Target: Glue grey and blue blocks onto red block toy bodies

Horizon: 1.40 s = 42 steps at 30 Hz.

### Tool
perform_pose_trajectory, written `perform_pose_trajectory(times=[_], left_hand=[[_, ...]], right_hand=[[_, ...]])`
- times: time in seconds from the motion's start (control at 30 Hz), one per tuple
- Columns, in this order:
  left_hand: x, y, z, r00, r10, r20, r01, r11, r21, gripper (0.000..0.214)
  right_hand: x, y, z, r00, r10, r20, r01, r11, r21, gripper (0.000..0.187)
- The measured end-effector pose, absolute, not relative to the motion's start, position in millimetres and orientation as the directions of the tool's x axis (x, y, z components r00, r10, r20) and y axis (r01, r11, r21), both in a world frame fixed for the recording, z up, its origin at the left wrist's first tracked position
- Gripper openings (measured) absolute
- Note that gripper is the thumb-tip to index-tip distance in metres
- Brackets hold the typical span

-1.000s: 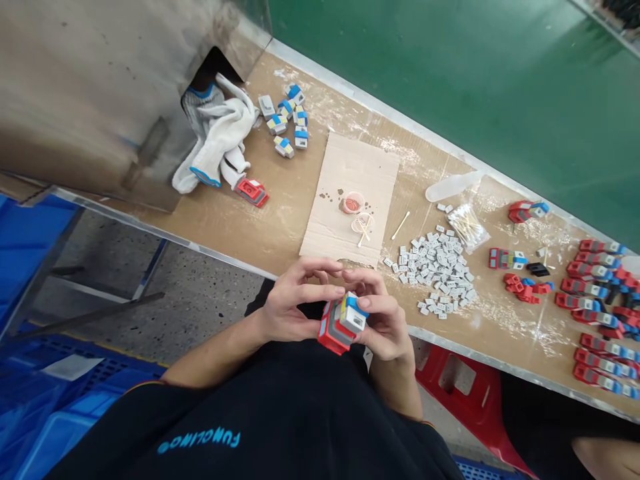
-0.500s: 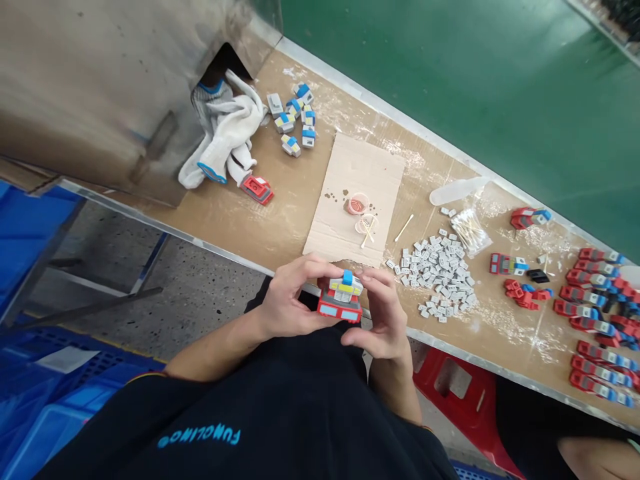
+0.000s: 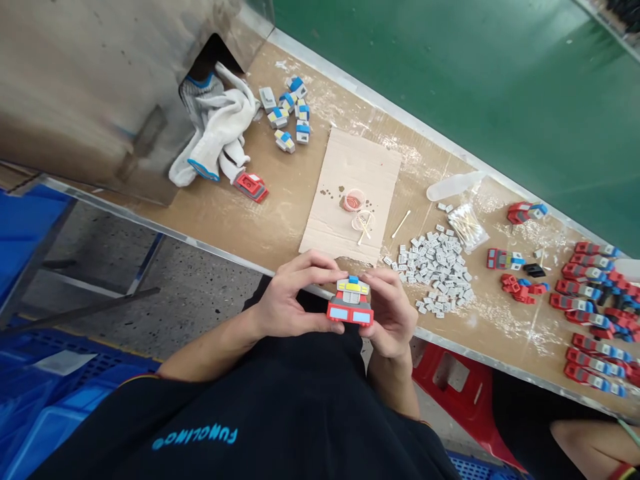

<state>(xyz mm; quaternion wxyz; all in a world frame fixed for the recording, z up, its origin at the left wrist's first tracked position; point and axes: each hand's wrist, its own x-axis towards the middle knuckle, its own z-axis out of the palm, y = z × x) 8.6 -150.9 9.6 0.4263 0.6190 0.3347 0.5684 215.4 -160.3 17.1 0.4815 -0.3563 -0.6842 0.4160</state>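
Between my two hands is a toy vehicle part (image 3: 351, 303), red below with two pale blue windows, grey, yellow and blue on top. My left hand (image 3: 295, 297) grips its left side, thumb low and fingers at the upper edge. My right hand (image 3: 391, 308) closes on its right side in the same way. The part is held over the table's front edge, in front of my dark shirt. Beyond it, a cardboard sheet (image 3: 330, 167) carries a small cup of reddish liquid (image 3: 354, 200) and a second clear cup (image 3: 363, 221) with cotton swabs.
White gloves (image 3: 225, 127) lie at left beside a red toy part (image 3: 251, 187) and several grey-blue blocks (image 3: 285, 140). To the right are a pile of small grey pieces (image 3: 435, 267), a bag of swabs (image 3: 468, 228) and rows of red toys (image 3: 583, 287). Another person's arm (image 3: 585, 443) shows lower right.
The toy part has turned to face its windows more squarely toward me and shifted slightly right. My right thumb has closed onto its lower side. The whole view has shifted a little.
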Motion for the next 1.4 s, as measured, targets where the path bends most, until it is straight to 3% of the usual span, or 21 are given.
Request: perform_pose_trajectory(times=[0.5, 0.9, 1.03, 1.17, 1.27, 1.33, 1.4], left_hand=[[12.6, -156.2, 3.6, 0.095, 0.869, 0.486, -0.114, -0.476, 0.872, 0.055], [11.9, -159.4, 6.5, 0.093, 0.812, 0.577, -0.076, -0.572, 0.817, 0.054], [4.2, -154.1, 12.0, 0.176, 0.786, 0.593, -0.040, -0.597, 0.802, 0.053], [-8.6, -136.8, 29.2, 0.313, 0.666, 0.677, 0.171, -0.740, 0.650, 0.041], [-9.6, -121.5, 41.0, 0.447, 0.536, 0.716, 0.207, -0.841, 0.500, 0.029], [-6.0, -114.8, 43.8, 0.496, 0.485, 0.721, 0.190, -0.870, 0.455, 0.027], [-3.5, -112.5, 41.1, 0.488, 0.484, 0.726, 0.206, -0.872, 0.444, 0.032]], right_hand=[[208.7, -161.8, 28.8, -0.265, 0.878, 0.398, 0.172, 0.449, -0.877, 0.050], [211.9, -167.7, 21.9, -0.305, 0.860, 0.409, 0.167, 0.471, -0.867, 0.051], [215.3, -166.7, 23.1, -0.322, 0.871, 0.370, 0.086, 0.416, -0.905, 0.052], [219.6, -163.3, 30.8, -0.420, 0.888, 0.190, -0.006, 0.206, -0.979, 0.061], [218.5, -164.0, 33.3, -0.456, 0.889, 0.048, -0.011, 0.048, -0.999, 0.066], [217.8, -165.2, 32.9, -0.453, 0.891, 0.034, -0.023, 0.027, -0.999, 0.067], [223.4, -164.0, 33.7, -0.423, 0.899, 0.116, -0.047, 0.106, -0.993, 0.065]])
